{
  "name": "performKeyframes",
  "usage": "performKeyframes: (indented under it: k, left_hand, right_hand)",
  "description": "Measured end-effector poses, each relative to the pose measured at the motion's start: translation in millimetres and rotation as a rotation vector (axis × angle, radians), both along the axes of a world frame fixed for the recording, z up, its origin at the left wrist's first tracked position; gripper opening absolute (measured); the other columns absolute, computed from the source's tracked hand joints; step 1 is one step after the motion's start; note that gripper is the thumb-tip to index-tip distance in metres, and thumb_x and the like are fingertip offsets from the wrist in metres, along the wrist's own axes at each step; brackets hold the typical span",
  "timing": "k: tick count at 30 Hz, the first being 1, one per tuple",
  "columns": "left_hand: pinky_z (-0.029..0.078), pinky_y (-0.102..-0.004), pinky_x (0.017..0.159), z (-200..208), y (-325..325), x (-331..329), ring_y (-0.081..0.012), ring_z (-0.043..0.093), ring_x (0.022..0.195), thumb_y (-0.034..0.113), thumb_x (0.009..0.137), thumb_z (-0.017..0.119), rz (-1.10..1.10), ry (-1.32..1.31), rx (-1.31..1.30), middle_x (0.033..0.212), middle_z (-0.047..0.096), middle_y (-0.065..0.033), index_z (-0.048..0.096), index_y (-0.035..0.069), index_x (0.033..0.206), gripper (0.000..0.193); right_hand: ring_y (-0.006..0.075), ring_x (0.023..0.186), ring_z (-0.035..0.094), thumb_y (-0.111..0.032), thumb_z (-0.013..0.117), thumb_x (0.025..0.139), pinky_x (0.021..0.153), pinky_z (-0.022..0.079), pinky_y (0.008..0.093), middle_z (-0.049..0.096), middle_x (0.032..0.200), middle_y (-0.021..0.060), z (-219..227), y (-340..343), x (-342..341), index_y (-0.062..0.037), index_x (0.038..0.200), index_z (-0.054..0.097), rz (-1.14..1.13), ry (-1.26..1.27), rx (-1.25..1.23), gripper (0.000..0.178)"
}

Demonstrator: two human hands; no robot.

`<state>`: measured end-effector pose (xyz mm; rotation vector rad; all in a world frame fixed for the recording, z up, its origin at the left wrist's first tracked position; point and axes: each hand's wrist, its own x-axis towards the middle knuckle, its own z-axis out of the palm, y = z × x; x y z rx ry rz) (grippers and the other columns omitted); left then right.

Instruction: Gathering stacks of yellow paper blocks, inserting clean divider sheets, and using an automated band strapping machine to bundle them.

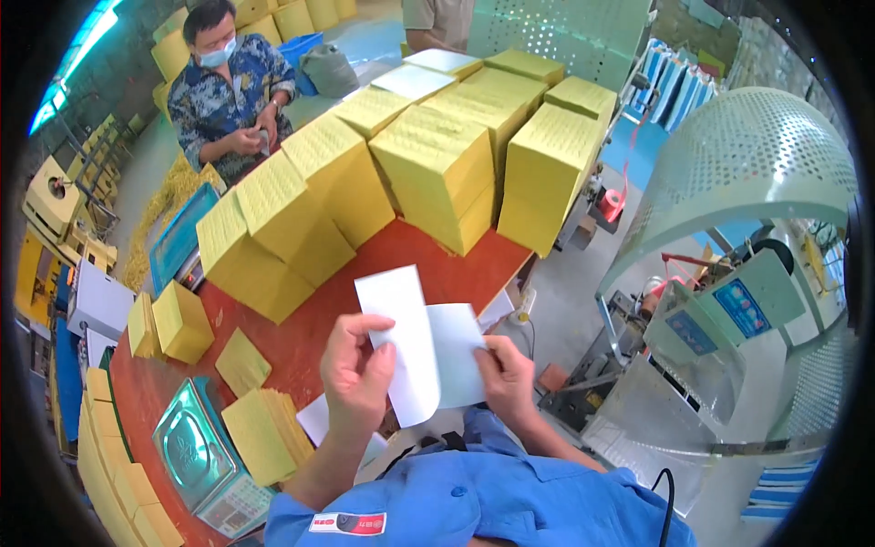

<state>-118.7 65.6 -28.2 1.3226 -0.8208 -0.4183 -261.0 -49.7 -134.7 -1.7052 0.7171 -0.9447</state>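
Above the near edge of the red table, a white paper sheet (406, 356) is between my two hands, its lower part curving over as though folded. My left hand (358, 372) pinches its left edge between thumb and fingers. My right hand (507, 376) grips the other part, a pale bluish panel (458, 354), at its right edge. Whether the two panels are one folded sheet or two, I cannot tell. Another white sheet (314, 417) lies partly behind my left wrist. Left of it sits a stack of yellow paper (262, 436).
Tall blocks of yellow paper (437, 150) line the table's far side. On the red table (205, 387), a metal-topped scale (196, 447) stands near left. A co-worker (232, 100) stands beyond, holding something small. At right is a machine with a perforated guard (752, 155).
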Motion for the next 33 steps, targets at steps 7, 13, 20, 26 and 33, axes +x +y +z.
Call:
performKeyframes:
  k: [7,13,20,26,33]
  left_hand:
    - [0.05,-0.0308,0.082,58.5,-170.7,71.9,-0.0132,0.058,0.091,0.005,0.091,0.052,0.031,0.153,-0.495,0.105,0.059,-0.0063,0.058,0.005,0.115,0.025]
    - [0.043,-0.0215,0.067,4.8,-255.2,148.5,-0.0061,0.05,0.07,0.0,0.089,0.056,0.252,0.223,-0.148,0.081,0.053,0.0015,0.061,0.0,0.106,0.018]
    - [0.04,-0.021,0.059,1.5,-253.9,151.9,-0.0038,0.048,0.066,0.001,0.088,0.058,0.41,-0.083,0.212,0.078,0.054,0.0028,0.063,-0.001,0.105,0.018]
    - [0.038,-0.0247,0.054,-7.0,-253.1,149.1,-0.0058,0.042,0.057,0.01,0.085,0.067,0.53,-0.418,0.401,0.064,0.044,0.0047,0.067,0.002,0.11,0.027]
    - [0.043,-0.0336,0.058,22.5,-255.7,141.1,-0.0165,0.051,0.059,0.021,0.083,0.072,0.745,-1.038,0.577,0.064,0.052,-0.0049,0.067,0.006,0.116,0.037]
  right_hand:
    - [0.0029,0.064,0.044,-0.003,0.061,0.092,0.058,0.039,0.021,0.054,0.07,-0.004,-16.7,-96.7,-12.5,0.0008,0.095,0.062,-0.107,-0.125,0.199,0.005]
    - [0.0026,0.068,0.045,-0.005,0.059,0.095,0.06,0.038,0.0203,0.055,0.075,-0.0041,-16.3,-140.5,0.0,-0.0001,0.093,0.061,0.006,-0.131,0.317,0.006]
    - [0.004,0.071,0.048,-0.007,0.059,0.095,0.064,0.04,0.0217,0.057,0.078,-0.0034,-24.2,-169.4,8.5,-0.0008,0.093,0.061,0.044,-0.166,0.39,0.007]
    - [0.0091,0.074,0.052,-0.006,0.06,0.092,0.067,0.043,0.0259,0.059,0.079,0.0013,-52.5,-192.2,21.1,0.0,0.096,0.063,0.101,-0.09,0.26,0.008]
    - [0.0266,0.117,0.056,-0.003,0.056,0.085,0.095,0.043,0.0331,0.059,0.131,0.0179,-75.4,-215.7,54.2,0.0021,0.097,0.064,0.206,-0.135,0.283,0.015]
